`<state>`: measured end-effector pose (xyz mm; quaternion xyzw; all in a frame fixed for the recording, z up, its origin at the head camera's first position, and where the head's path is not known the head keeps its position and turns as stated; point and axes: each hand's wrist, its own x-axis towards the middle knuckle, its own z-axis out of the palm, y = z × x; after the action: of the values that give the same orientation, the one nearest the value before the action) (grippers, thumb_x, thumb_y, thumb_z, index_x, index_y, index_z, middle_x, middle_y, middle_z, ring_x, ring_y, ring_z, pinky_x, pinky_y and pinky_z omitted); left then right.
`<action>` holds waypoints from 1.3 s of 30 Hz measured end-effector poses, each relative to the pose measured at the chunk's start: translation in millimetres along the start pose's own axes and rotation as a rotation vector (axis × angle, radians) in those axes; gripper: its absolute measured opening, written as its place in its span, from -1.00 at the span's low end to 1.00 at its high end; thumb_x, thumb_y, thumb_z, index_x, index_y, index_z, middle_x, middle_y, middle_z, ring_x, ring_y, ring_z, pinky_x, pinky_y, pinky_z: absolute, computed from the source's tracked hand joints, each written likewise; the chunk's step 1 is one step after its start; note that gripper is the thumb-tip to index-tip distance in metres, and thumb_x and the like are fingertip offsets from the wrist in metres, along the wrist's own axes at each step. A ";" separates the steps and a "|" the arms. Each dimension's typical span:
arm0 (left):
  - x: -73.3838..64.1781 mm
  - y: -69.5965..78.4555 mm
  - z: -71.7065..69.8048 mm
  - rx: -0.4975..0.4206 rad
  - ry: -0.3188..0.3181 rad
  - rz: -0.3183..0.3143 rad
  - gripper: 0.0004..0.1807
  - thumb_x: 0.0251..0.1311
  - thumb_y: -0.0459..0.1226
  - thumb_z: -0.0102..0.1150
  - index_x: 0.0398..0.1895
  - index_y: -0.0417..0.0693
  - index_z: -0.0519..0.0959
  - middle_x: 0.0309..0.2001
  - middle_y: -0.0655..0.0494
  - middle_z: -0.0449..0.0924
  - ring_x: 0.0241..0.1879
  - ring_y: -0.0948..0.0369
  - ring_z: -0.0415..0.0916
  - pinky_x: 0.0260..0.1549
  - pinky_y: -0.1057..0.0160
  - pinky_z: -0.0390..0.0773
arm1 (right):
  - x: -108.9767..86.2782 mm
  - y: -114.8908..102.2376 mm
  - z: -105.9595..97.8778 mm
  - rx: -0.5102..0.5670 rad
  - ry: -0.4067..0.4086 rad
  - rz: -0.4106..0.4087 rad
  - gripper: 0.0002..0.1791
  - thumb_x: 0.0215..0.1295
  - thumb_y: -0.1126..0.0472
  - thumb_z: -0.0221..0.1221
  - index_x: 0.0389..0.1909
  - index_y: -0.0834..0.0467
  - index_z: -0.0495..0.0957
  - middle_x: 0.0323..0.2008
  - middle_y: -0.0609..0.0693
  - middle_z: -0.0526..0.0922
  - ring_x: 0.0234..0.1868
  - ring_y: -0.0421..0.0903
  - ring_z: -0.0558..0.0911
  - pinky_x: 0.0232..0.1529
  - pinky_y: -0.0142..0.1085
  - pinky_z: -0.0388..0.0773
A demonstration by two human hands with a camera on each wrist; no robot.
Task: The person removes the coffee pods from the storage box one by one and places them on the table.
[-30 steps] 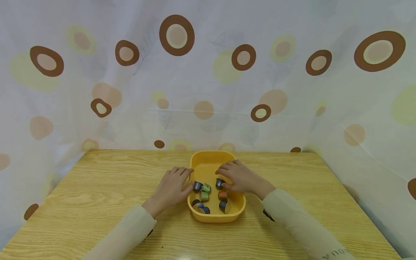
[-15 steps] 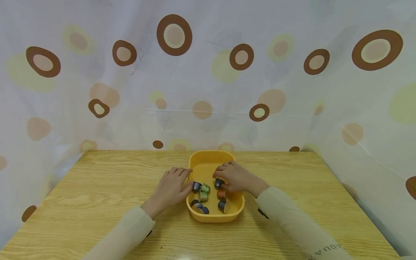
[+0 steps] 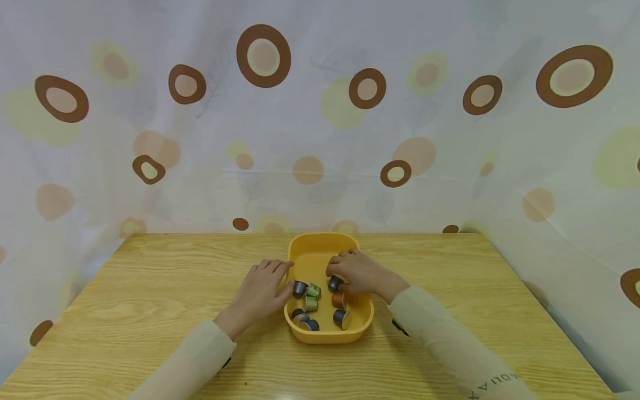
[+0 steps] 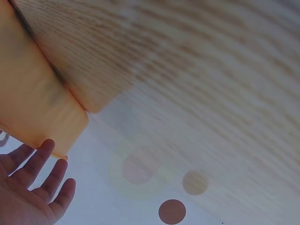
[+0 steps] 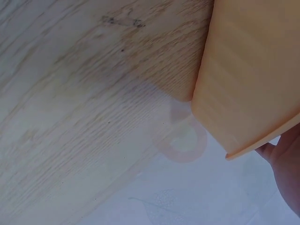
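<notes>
A yellow plastic tray (image 3: 325,337) holds several coffee capsules. My right hand (image 3: 362,273) reaches over its right side, fingers and thumb curled around a dark coffee capsule (image 3: 335,284). An orange capsule (image 3: 338,300) lies just below that hand. On the other side, my left hand (image 3: 262,289) is at the tray's left rim with fingers loosely extended; its thumb tip is right beside another dark capsule (image 3: 300,288). The left wrist view shows the spread left fingers (image 4: 56,173) by the tray rim. In the right wrist view, the tray wall (image 5: 248,70) hides most of the right hand.
Two green capsules (image 3: 310,303) lie near the tray's left side, with blue and dark capsules (image 3: 313,325) at the near left corner. A dark capsule (image 3: 342,319) sits near right. The tray stands on a wooden table (image 3: 175,289), before a patterned curtain (image 3: 310,111).
My right hand has edged left, its fingers drawing in around the dark capsule. The left hand stays at the tray rim. The whole head view has shifted slightly.
</notes>
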<state>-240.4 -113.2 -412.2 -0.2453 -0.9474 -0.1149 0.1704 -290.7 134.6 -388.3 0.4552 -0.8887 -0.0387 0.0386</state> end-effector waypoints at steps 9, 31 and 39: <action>-0.5 -0.7 0.6 -0.006 0.013 0.011 -0.55 0.27 -0.04 -0.11 0.14 -0.03 0.44 0.01 0.07 0.54 0.03 0.05 0.43 0.00 0.02 0.42 | 1.4 -0.5 -0.4 -0.005 -0.008 0.008 -0.73 0.07 0.11 0.28 -0.16 -0.02 0.55 -0.16 -0.13 0.59 -0.11 -0.08 0.50 0.01 -0.09 0.36; -0.9 -0.7 1.2 -0.014 0.017 0.006 -0.55 0.27 -0.05 -0.11 0.14 -0.02 0.44 0.01 0.08 0.54 0.03 0.06 0.43 0.01 0.02 0.41 | 6.1 -3.7 0.3 -0.007 -0.081 0.062 -0.77 0.05 0.11 0.30 -0.26 -0.03 0.51 -0.26 -0.17 0.61 -0.19 -0.11 0.51 0.03 -0.07 0.36; -0.7 -1.8 2.9 -0.008 0.027 0.010 -0.56 0.27 -0.04 -0.11 0.14 -0.01 0.44 0.00 0.10 0.54 0.02 0.07 0.43 0.00 0.04 0.42 | 6.8 -5.0 -0.6 0.010 -0.086 0.072 -0.79 0.04 0.12 0.31 -0.28 -0.02 0.52 -0.30 -0.16 0.61 -0.22 -0.10 0.52 0.02 -0.07 0.36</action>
<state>-241.4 -114.2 -415.3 -0.2492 -0.9433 -0.1211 0.1826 -290.5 126.1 -387.9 0.4210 -0.9056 -0.0523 -0.0005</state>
